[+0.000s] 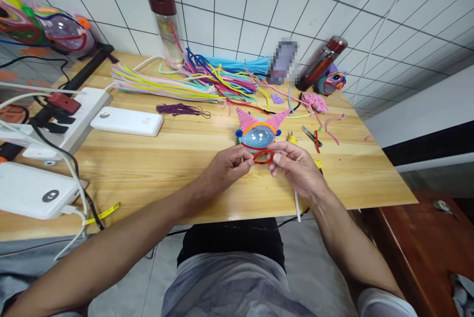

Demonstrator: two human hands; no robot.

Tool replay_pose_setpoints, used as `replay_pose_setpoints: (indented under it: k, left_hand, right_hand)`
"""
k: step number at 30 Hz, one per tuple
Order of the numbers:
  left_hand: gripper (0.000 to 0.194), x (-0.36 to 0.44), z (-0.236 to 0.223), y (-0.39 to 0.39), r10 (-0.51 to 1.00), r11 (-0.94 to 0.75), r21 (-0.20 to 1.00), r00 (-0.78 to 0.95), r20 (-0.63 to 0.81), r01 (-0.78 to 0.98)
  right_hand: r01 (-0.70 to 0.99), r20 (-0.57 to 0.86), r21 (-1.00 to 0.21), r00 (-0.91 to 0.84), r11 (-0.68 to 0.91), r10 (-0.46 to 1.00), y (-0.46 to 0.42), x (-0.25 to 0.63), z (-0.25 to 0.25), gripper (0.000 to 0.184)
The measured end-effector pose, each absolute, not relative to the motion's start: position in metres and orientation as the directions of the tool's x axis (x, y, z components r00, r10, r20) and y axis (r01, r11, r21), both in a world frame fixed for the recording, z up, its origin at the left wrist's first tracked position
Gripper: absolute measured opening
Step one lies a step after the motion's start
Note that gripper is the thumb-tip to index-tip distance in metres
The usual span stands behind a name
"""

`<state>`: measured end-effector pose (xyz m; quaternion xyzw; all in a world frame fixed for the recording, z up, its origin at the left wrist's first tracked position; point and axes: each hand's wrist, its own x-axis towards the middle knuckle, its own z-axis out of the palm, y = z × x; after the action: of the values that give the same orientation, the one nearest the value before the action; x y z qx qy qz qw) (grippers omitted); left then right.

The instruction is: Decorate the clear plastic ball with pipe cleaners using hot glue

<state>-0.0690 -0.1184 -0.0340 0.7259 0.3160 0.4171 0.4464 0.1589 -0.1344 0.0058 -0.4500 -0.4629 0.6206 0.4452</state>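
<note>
Grey shirt fabric (225,287) sits closest to my view, at the bottom centre of the frame. Starting at the left, I find a large white power bank (37,191) at the lower left and a power strip (83,109) above it, probably kept at that end so the cables stay off the working area. A slimmer white power bank (128,121) lies just beside the strip. At upper centre, the bundled fuzzy stems (166,85) lie across the back of the table (148,198), likely so that single ones can be pulled out within reach.

Near the centre, the left hand (225,169) has its thumb and forefinger closed in a pinch on the left end of a red fuzzy loop (262,162). Just behind it sits a blue ball (257,135) with pink horns (246,120); I can't tell whether loop and ball touch. The right hand (299,169) pinches the loop's other end, thumb against fingertips. I'd judge that the two-ended grip keeps its rounded shape open and steady.

Right of the ball, small snips (310,135) lie near a red offcut (317,142), handy for trimming, I think.
</note>
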Motion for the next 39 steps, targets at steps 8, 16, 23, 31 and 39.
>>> replay_pose_setpoints:
  k: [8, 16, 23, 31, 39]
  left_hand:
    - [0.020, -0.070, -0.031, -0.120, 0.822, -0.372, 0.923, 0.496, 0.279, 0.098]
    - [0.021, -0.071, -0.028, -0.121, 0.830, -0.360, 0.926, 0.492, 0.263, 0.112]
    - [0.023, -0.072, -0.026, -0.122, 0.840, -0.333, 0.934, 0.490, 0.232, 0.128]
    - [0.025, -0.071, -0.019, -0.125, 0.857, -0.231, 0.964, 0.498, 0.136, 0.134]
    - [0.025, -0.069, -0.013, -0.127, 0.874, -0.136, 0.982, 0.483, 0.056, 0.132]
  right_hand:
    - [-0.215, -0.225, -0.933, -0.280, -0.290, 0.933, -0.137, 0.161, 0.010, 0.034]
    - [-0.225, -0.232, -0.928, -0.276, -0.297, 0.933, -0.138, 0.161, 0.007, 0.035]
    - [-0.208, -0.229, -0.935, -0.266, -0.288, 0.936, -0.138, 0.161, 0.008, 0.037]
    - [-0.200, -0.222, -0.940, -0.256, -0.277, 0.941, -0.137, 0.162, 0.005, 0.038]
    - [-0.078, -0.106, -0.990, -0.177, -0.121, 0.979, -0.140, 0.163, 0.002, 0.035]
